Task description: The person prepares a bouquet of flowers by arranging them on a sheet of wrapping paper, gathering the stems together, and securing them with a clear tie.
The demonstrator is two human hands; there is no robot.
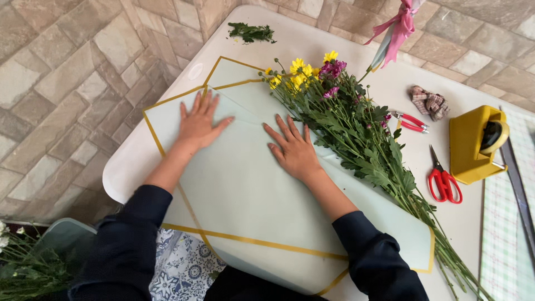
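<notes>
You are pressing both hands flat, fingers spread, on the pale green gold-edged wrapping paper (245,189) at frame centre: left hand (198,124), right hand (293,149). The long-stemmed yellow and purple flower bunch (356,134) is lying just right of your right hand, running diagonally toward lower right.

Two bare hands pressed flat on pale green wrapping paper (239,189) with gold edging, spread over a white table (334,50). Left hand (199,124) at ten o'clock of the sheet, right hand (293,147) near centre, fingers spread. Bunch of flowers (356,134) just beside the right hand, yellow and purple blooms at twelve o'clock, stems running to five o'clock. Red scissors (444,179), yellow tape dispenser (475,146) at three o'clock. Pink ribbon (397,28) at one o'clock. Leaf scraps (251,32) at twelve.
</notes>
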